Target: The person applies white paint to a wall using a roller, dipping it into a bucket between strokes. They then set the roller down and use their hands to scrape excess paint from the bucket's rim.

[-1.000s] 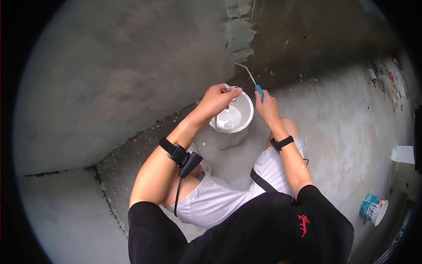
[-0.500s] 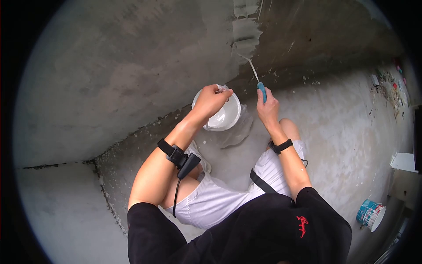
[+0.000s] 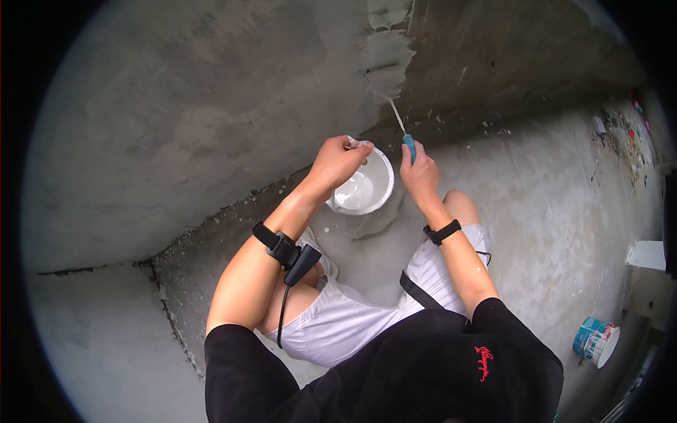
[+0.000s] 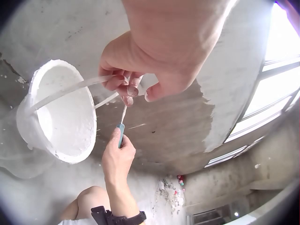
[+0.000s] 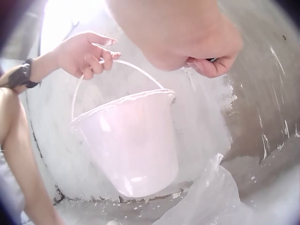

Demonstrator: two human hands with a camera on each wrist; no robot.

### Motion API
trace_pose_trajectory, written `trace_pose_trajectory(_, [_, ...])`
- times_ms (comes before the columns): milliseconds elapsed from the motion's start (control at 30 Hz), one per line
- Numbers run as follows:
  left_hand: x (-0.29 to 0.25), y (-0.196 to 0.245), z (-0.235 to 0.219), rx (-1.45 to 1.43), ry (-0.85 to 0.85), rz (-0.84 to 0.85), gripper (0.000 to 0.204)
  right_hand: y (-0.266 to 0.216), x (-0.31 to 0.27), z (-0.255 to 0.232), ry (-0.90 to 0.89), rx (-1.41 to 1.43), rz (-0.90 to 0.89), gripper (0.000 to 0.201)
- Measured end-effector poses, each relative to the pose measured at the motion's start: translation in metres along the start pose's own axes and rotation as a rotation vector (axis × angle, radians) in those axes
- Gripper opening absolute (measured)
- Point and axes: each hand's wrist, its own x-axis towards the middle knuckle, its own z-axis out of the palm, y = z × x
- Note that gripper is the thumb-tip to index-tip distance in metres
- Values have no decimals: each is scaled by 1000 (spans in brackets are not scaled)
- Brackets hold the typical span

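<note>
My left hand [image 3: 340, 163] has its fingers curled round the handle [image 4: 70, 89] of a white bucket [image 5: 131, 140], which hangs tilted below it. Inside the bucket is whitish wet material [image 3: 357, 189]. My right hand [image 3: 420, 175] grips the blue handle [image 3: 409, 146] of a thin tool to the right of the bucket. The tool's whitish shaft [image 3: 397, 115] reaches up to the lower end of a pale coated strip [image 3: 386, 63] on the wall. In the right wrist view the curled fingers of the right hand [image 5: 206, 51] hide most of the tool.
A clear plastic sheet [image 5: 206, 197] lies on the floor below the bucket. A blue and white bucket [image 3: 596, 342] lies at the right, with debris [image 3: 626, 138] farther up. The wall [image 3: 176, 127] meets the floor along a rough edge. Bent knees [image 3: 462, 206] flank the floor area under the hands.
The bucket and left hand have moved left since the first frame, the bucket swinging slightly back right lately. The right hand went a little right, then back left, with the tool still in its grip.
</note>
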Motion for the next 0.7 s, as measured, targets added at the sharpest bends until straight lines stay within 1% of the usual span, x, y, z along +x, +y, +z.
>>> trace_pose_trajectory(100, [-2,1,1,2,11,-4,37,1,-4,-1,-27,-1,36,28])
trace_pose_trajectory(233, [1,-1,1,13,10,-15,38,-4,-2,-7,-8,34,36,27])
trace_pose_trajectory(300, [1,0,1,20,17,-15,38,-9,3,-13,58,117,-42,26])
trace_pose_trajectory(333, [1,1,1,26,25,-15,38,-14,7,-16,58,116,-40,26])
trace_pose_trajectory(400, [1,0,0,32,23,-16,39,-23,16,-20,151,196,-101,25])
trace_pose_trajectory(500, [0,1,0,28,21,-14,39,-38,26,-28,134,213,-86,26])
trace_pose_trajectory(567, [-1,0,0,21,22,-14,39,-35,27,-25,137,205,-92,26])
trace_pose_trajectory(633, [0,-1,-1,14,8,16,33,-30,24,-20,135,198,-100,25])
trace_pose_trajectory(700, [1,-2,0,16,6,20,34,-21,18,-14,111,154,-75,26])
